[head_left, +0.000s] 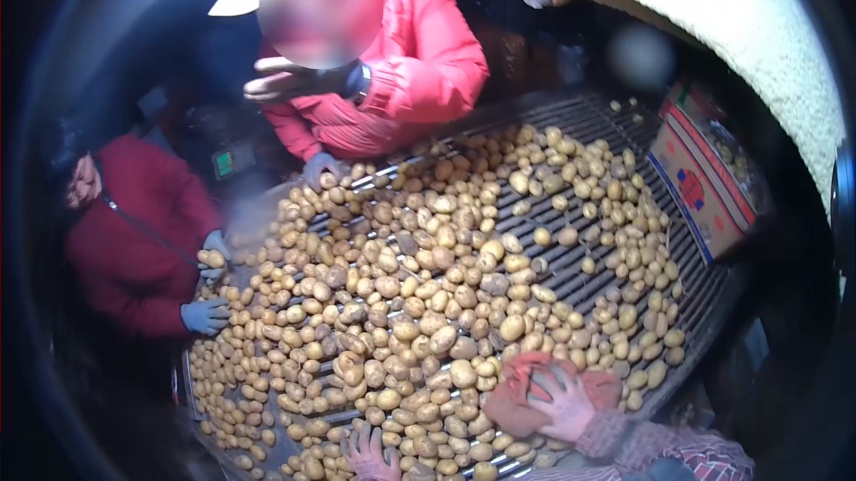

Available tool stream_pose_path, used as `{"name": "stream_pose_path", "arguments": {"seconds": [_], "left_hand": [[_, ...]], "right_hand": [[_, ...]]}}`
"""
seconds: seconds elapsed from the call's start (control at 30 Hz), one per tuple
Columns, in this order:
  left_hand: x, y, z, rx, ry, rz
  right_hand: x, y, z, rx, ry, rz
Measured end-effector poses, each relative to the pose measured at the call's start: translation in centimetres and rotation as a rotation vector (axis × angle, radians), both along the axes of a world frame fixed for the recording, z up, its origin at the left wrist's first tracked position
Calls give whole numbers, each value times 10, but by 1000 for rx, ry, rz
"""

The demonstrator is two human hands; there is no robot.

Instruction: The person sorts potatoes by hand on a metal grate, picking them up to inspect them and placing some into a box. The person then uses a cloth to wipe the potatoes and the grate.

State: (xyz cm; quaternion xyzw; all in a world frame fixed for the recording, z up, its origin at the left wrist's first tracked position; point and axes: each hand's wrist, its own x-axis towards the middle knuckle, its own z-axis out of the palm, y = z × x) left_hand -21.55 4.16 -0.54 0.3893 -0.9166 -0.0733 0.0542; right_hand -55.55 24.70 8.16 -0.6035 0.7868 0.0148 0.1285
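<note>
Many potatoes (406,329) lie over a slatted metal grate. At the bottom edge my left hand (370,456) rests on them with its fingers spread, holding nothing that shows. To its right, my right hand (563,402) presses and grips a bunched red cloth (517,396) lying on top of the potatoes. The fingers curl over the cloth, and whatever is under it is hidden. A plaid sleeve reaches in from the lower right to this hand.
Across the grate stands a person in a pink jacket (428,44), one gloved hand (323,171) at the potatoes. Another in maroon (143,231) works at the left with blue gloves (207,315), a potato in one. A printed cardboard box (700,182) stands at the right edge.
</note>
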Motion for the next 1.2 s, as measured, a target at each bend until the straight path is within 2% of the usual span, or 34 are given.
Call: {"name": "stream_pose_path", "arguments": {"seconds": [0.07, 0.13, 0.17, 0.2, 0.23, 0.33, 0.37, 0.5, 0.57, 0.6, 0.67, 0.7, 0.77, 0.8, 0.9, 0.97, 1.03, 1.13, 1.17, 1.2], "left_hand": [[-10, -2, 13, 107, 79, 45], [-15, 4, 22, 170, 129, 92], [-6, 6, 2, 159, 115, 95], [-7, 8, 5, 170, 101, 100], [-9, 7, 8, 173, 88, 105], [-10, 7, 8, 180, 91, 108], [-12, 5, 7, 177, 87, 105], [-7, 7, -2, 190, 52, 114], [-4, 6, -6, 195, 24, 133], [-9, 4, 1, 212, 26, 139], [-7, 2, -1, 201, 11, 150], [-8, 5, -3, 199, 14, 158], [-11, 3, 2, 185, 23, 141], [-11, 2, 2, 188, 36, 133], [-17, 2, 13, 213, 27, 126], [-9, 18, 18, 204, 42, 43], [-16, 6, 10, 174, 84, 113], [-13, 6, 5, 129, 94, 73], [-11, 6, 0, 115, 114, 76], [-8, 6, -5, 83, 125, 57]], "right_hand": [[-15, -37, -5, -37, 17, 5], [-31, -79, 4, -114, 164, 90], [-41, -99, 2, -85, 109, 5], [-55, -119, 1, -92, 127, -36], [-64, -140, 9, -37, 275, -44], [-121, -187, -19, -122, 385, -131], [-137, -209, -20, -73, 369, -151], [-218, -258, -38, -165, 333, -320], [-254, -295, -40, -59, 436, -407], [-276, -305, -53, -189, 458, -422], [-299, -322, -58, -205, 481, -491], [-307, -332, -51, -129, 445, -558], [-312, -345, -43, -135, 343, -639], [-309, -345, -41, -138, 301, -641], [-304, -310, -66, -137, 269, -372], [-275, -264, -55, -112, 190, -241], [-244, -210, -47, -88, 136, -150], [-214, -119, -53, -191, 47, 76], [-196, -90, -38, -143, 82, 71], [-186, -64, -27, -160, -5, 21]]}}
